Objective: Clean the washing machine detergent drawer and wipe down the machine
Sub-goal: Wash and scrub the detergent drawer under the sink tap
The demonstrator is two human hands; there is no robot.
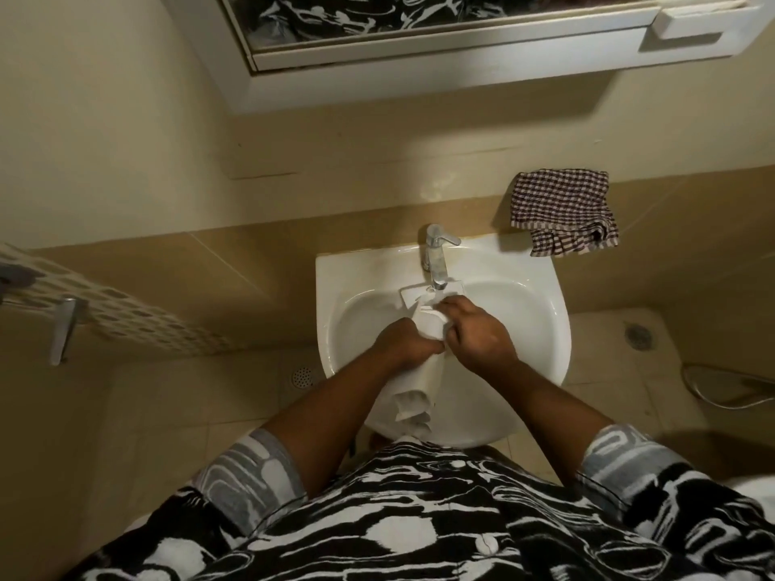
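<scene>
A white plastic detergent drawer (421, 381) lies lengthwise over the white sink (541, 329), its far end under the chrome faucet (436, 255). My left hand (402, 341) grips the drawer's left side near its middle. My right hand (478, 337) lies over the drawer's right side, with its fingers curled onto the drawer. Whether water runs from the faucet I cannot tell. No washing machine is in view.
A brown-and-white checked cloth (562, 211) lies on the tiled ledge right of the faucet. A mirror cabinet (419, 48) hangs above. A perforated white panel (126, 316) with a metal handle is at left. Floor drains (302, 377) and a hose (721, 387) lie on the tile floor.
</scene>
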